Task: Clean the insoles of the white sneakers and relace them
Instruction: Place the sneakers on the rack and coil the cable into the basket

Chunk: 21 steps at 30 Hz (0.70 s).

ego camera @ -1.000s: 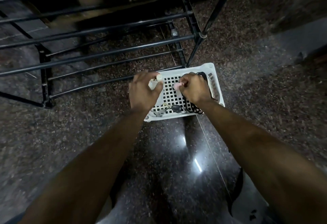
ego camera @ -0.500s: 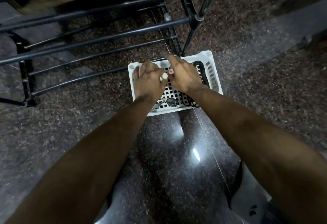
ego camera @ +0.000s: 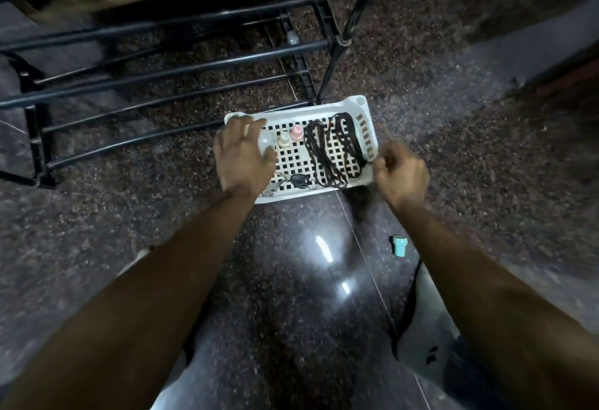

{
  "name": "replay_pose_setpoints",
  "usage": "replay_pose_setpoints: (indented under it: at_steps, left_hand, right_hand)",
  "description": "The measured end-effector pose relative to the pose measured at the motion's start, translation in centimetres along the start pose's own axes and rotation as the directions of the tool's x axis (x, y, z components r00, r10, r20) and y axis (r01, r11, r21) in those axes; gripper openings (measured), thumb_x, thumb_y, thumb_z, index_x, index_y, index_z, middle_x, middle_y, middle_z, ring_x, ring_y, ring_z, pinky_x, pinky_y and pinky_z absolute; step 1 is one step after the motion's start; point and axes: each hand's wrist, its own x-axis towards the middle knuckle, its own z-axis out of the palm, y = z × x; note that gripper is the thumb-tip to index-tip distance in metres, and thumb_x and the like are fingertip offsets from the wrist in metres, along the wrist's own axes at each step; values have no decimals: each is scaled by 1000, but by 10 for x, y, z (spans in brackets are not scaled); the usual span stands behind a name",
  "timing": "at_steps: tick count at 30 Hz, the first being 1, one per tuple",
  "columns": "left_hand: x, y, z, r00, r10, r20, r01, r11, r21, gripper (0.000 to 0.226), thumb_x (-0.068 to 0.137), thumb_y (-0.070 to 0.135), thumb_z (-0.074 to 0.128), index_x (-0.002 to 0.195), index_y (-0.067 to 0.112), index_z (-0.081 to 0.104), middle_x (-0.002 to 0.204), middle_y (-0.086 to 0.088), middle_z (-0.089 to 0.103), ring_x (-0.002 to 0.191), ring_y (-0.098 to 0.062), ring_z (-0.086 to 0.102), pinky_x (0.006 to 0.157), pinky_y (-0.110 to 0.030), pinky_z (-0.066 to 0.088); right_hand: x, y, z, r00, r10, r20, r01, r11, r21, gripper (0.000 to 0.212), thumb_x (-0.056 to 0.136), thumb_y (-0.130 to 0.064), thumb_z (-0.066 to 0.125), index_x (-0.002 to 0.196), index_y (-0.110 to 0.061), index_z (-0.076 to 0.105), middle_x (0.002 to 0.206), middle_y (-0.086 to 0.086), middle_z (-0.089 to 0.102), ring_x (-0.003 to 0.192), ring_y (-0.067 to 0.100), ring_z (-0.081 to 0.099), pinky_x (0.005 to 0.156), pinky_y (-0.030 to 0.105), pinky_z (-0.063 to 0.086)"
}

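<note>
Dark laces and two small bottles in white basket; hands: left spread, right fisted

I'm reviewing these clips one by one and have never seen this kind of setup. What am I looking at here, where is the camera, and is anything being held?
There is no machine: a person works with bare hands, and the one camera sits on their head, looking down past both forearms. On the dark stone floor stands a white perforated basket, in front of a black metal rack. In the basket lie black laces, two small bottles, one cream and one pink, and a dark key fob. A small teal object lies on the floor nearby. The left hand is spread over the basket's left end, holding nothing. The right hand is curled beside the basket's right edge; whether it pinches a lace end is unclear.
</note>
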Motion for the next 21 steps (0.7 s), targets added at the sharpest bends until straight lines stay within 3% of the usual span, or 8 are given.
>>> replay_pose_setpoints:
  at_steps: [3, 6, 7, 10, 13, 17, 19, 21]
  left_hand:
    - [-26, -9, -6, 953, -292, -81, 274, 944, -182, 55, 81, 23, 65, 134, 16, 52, 135, -13, 50, 126, -34, 46, 107, -48, 36]
    - [-43, -15, -9, 822, -568, 31, 549, 777, -308, 59, 84, 29, 65, 139, 15, 48, 135, -16, 49, 122, -37, 50, 100, -48, 43]
    - [-47, -19, -7, 796, -599, 84, 588, 734, -340, 60, 85, 36, 64, 139, 16, 48, 135, -16, 51, 120, -37, 52, 98, -49, 45]
    - [-59, -28, 0, 809, -552, 202, 583, 710, -395, 60, 83, 53, 52, 131, 17, 54, 127, -13, 62, 111, -36, 61, 92, -50, 51]
    - [-62, -20, -7, 808, -522, 272, 588, 743, -321, 41, 95, 38, 53, 129, 15, 57, 123, -15, 64, 109, -38, 61, 90, -41, 48]
    - [-62, -16, -6, 793, -523, 312, 605, 732, -313, 36, 97, 29, 54, 130, 16, 58, 125, -16, 64, 110, -39, 60, 91, -41, 47]
    - [-60, -20, -4, 791, -517, 328, 611, 702, -367, 35, 96, 26, 55, 130, 18, 59, 125, -14, 64, 110, -38, 61, 93, -44, 50]
    - [-60, -23, -3, 788, -520, 329, 615, 678, -401, 35, 95, 25, 56, 129, 18, 60, 123, -14, 66, 108, -37, 62, 92, -43, 51]
  right_hand:
    - [-20, 49, -16, 960, 263, 97, -236, 945, -228, 24, 88, -35, 58, 104, -18, 64, 103, 22, 67, 96, 42, 63, 78, 41, 49]
    - [-33, 82, -25, 855, 393, 339, -232, 874, -427, 45, 82, -53, 62, 111, -18, 64, 115, 18, 64, 105, 37, 62, 88, 42, 50]
    - [-36, 86, -27, 816, 418, 399, -201, 853, -482, 55, 78, -60, 64, 115, -18, 62, 118, 17, 63, 108, 35, 60, 89, 42, 49]
    - [-43, 86, -27, 764, 419, 492, -120, 840, -528, 73, 68, -69, 69, 125, -24, 59, 127, 14, 60, 115, 33, 58, 93, 41, 48]
    - [-49, 85, -13, 726, 363, 584, -33, 867, -497, 59, 67, -53, 74, 118, -29, 62, 122, 9, 64, 109, 30, 62, 88, 35, 52]
    - [-54, 77, -2, 744, 287, 604, -25, 914, -404, 36, 74, -36, 75, 106, -25, 62, 107, 6, 66, 101, 28, 63, 81, 30, 50]
    - [-51, 68, 0, 793, 213, 571, -106, 971, -216, 23, 77, -31, 76, 93, -28, 60, 95, 3, 65, 94, 26, 64, 76, 29, 47]
    - [-47, 55, 1, 865, 129, 484, -211, 970, 120, 21, 75, -27, 77, 85, -29, 59, 86, -1, 68, 85, 26, 67, 75, 36, 53]
